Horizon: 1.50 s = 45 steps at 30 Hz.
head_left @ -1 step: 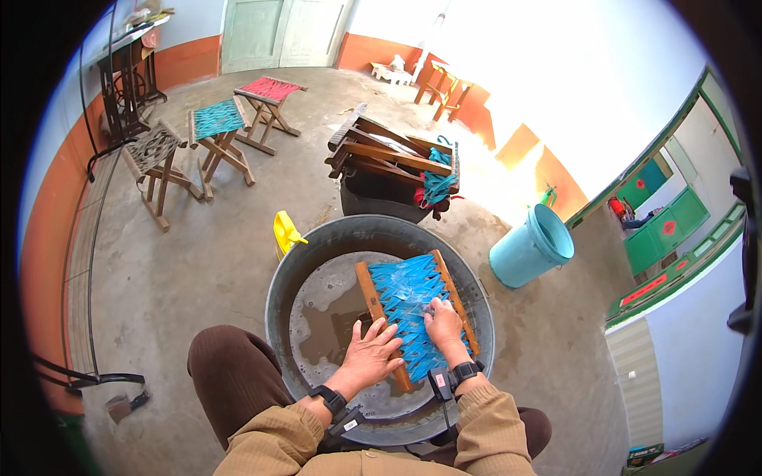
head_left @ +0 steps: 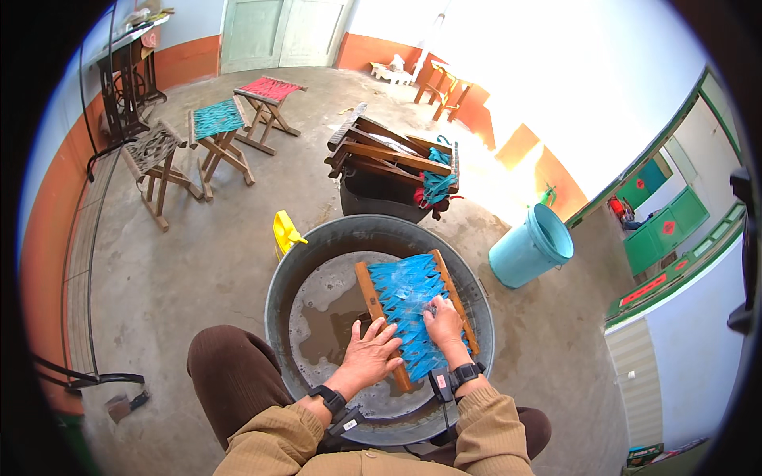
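Note:
A folding stool (head_left: 409, 285) with a seat of woven blue straps between two wooden bars rests tilted inside a large round metal tub (head_left: 278, 293). My left hand (head_left: 370, 349) lies with spread fingers on the stool's left bar and the edge of the straps. On the right side of the seat, the closed fingers of my right hand (head_left: 444, 324) press a small grey scourer (head_left: 430, 309) against wet, foamy straps. Most of the scourer is covered by my fingers. Cloudy, sudsy water (head_left: 325, 317) stands in the tub, and the stool's legs are mostly hidden under the seat.
A yellow bottle (head_left: 286, 232) stands by the tub's left rim. Beyond the tub, folded wooden stools (head_left: 389, 151) are piled on a black bucket (head_left: 377, 198). To the right is a light blue bucket (head_left: 524, 252). Farther left, three stools (head_left: 218, 119) stand on the floor.

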{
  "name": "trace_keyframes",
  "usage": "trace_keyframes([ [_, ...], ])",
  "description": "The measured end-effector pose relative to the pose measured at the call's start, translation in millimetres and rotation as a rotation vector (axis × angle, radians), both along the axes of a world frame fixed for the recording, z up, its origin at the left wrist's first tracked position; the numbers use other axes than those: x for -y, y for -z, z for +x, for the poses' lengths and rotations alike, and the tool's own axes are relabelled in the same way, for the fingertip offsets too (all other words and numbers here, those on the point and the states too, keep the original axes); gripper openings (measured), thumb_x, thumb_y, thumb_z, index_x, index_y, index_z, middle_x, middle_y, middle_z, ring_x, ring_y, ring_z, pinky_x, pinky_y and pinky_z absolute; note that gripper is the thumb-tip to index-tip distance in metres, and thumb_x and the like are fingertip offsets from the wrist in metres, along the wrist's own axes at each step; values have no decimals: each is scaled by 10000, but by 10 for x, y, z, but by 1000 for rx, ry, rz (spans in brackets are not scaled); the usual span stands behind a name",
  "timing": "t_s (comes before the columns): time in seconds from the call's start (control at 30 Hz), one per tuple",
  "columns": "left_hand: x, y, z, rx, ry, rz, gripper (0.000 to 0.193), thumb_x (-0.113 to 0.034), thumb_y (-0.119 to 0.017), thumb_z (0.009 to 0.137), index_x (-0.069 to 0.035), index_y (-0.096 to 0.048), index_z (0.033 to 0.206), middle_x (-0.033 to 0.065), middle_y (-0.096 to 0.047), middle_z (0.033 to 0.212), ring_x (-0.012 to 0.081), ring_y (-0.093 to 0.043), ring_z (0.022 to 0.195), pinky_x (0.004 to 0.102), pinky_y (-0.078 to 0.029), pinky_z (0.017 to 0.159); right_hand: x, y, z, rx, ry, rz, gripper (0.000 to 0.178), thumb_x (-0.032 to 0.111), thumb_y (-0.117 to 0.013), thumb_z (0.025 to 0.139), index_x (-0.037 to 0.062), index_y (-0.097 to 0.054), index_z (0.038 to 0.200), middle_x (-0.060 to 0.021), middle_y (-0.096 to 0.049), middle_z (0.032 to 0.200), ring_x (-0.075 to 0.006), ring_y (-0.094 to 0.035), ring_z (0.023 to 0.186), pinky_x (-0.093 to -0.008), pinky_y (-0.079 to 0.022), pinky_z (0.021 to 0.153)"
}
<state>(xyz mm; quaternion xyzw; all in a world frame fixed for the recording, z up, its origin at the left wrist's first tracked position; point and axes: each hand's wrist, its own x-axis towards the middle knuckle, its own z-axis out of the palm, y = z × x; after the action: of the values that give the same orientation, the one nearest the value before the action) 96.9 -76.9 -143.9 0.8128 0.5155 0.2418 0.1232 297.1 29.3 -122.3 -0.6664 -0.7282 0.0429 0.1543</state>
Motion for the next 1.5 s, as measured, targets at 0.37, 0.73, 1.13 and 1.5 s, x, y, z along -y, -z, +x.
trace_keyframes([
  [0.37,-131,113,26,746,-486,-510,754,-204,-808,786,-32,-396,1392,199,-570,1270,329,-615,1119,398,-514,906,275,-20,72,-352,-104,18,306,171,-693,819,82,-607,1099,-179,-620,1054,-359,-623,1014,-428,-510,853],
  [0.73,-228,297,199,952,-418,-695,907,-126,-787,804,-48,-222,1510,203,-686,1141,336,-679,1073,423,-531,910,265,21,-565,-181,-300,-49,229,89,-700,815,83,-590,1017,-144,-615,1006,-372,-632,935,-460,-523,765],
  [1.13,-232,284,165,961,-377,-688,868,-117,-767,821,-49,-224,1494,196,-708,1063,320,-706,989,417,-555,849,133,55,-546,-137,-224,-55,211,105,-706,811,88,-603,995,-149,-632,992,-381,-641,913,-468,-522,755],
  [1.5,-247,394,176,975,-346,-643,852,-96,-755,836,-77,-216,1495,167,-709,988,262,-708,864,386,-566,730,36,47,-546,-93,-206,-78,201,129,-691,827,106,-604,1007,-162,-612,1036,-382,-636,938,-474,-527,782],
])
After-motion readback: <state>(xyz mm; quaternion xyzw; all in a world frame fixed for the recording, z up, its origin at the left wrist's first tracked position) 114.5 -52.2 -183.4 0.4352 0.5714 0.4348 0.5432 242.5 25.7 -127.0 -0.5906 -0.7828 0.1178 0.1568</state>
